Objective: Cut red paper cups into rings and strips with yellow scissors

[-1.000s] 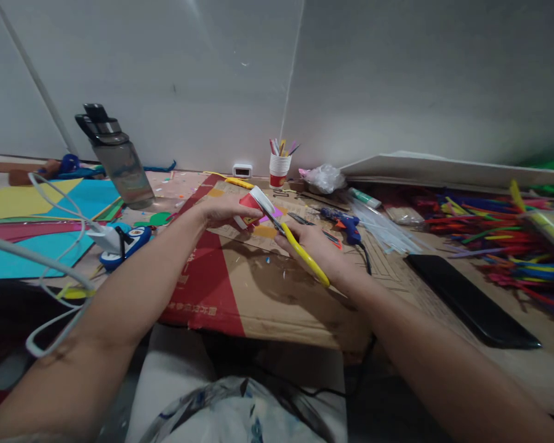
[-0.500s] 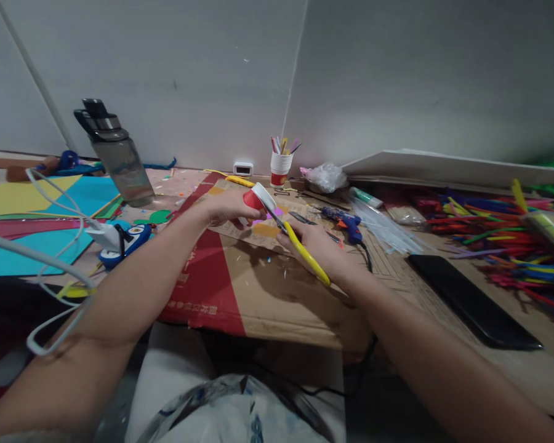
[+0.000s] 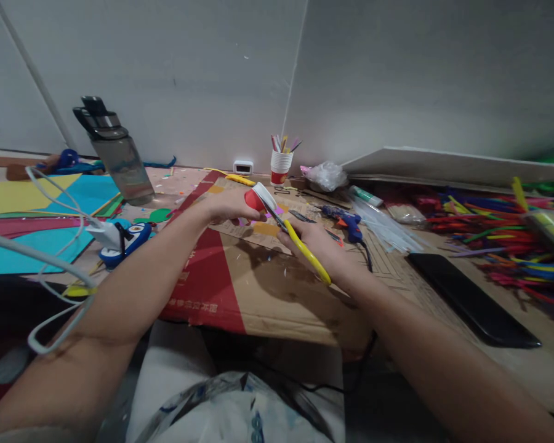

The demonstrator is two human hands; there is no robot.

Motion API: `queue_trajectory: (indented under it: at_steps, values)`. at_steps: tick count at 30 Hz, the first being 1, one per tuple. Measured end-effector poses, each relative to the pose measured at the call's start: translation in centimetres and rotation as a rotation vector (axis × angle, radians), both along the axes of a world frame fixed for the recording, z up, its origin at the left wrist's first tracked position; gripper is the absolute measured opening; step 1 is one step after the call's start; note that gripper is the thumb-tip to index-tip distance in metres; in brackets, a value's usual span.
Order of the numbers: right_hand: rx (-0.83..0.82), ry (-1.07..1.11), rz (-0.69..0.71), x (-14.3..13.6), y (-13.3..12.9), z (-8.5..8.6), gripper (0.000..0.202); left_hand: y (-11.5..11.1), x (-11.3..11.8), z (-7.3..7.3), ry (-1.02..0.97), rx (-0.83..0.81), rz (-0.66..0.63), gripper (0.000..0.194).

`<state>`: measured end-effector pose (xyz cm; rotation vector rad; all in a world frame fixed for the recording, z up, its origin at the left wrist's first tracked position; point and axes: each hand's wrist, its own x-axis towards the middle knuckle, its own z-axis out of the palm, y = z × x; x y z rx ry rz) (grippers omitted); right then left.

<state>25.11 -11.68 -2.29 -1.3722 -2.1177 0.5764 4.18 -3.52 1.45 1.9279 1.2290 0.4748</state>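
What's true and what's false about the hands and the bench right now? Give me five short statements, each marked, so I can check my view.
1. The left hand holds a cup. True.
2. The cup is plain green. False: it is red and white.
3. The right hand holds scissors. True.
4. The bottle stands right of both hands. False: it stands left of them.
5. The glue gun is in neither hand. True.
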Motion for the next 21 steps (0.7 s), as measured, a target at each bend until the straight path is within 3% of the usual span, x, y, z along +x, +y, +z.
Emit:
queue_trajectory:
  at_steps: [3,9,14,21]
  values:
    - [-0.009,-0.006,0.003,-0.1,-0.1,0.1,0.027,0.1,-0.3,0.0,-0.045,-0.025,-0.011,0.041]
    - [-0.014,-0.044,-0.042,-0.5,-0.2,0.0,0.027,0.9,-1.4,-0.8,-0.303,-0.258,-0.142,0.040]
    - [0.024,-0.046,-0.013,-0.1,0.2,-0.5,0.029,0.9,-0.8,-1.1,-0.169,-0.202,-0.065,0.046]
    - [0.001,-0.038,-0.001,0.2,0.2,-0.1,0.026,0.3,-0.2,-0.3,-0.045,-0.096,-0.047,0.049]
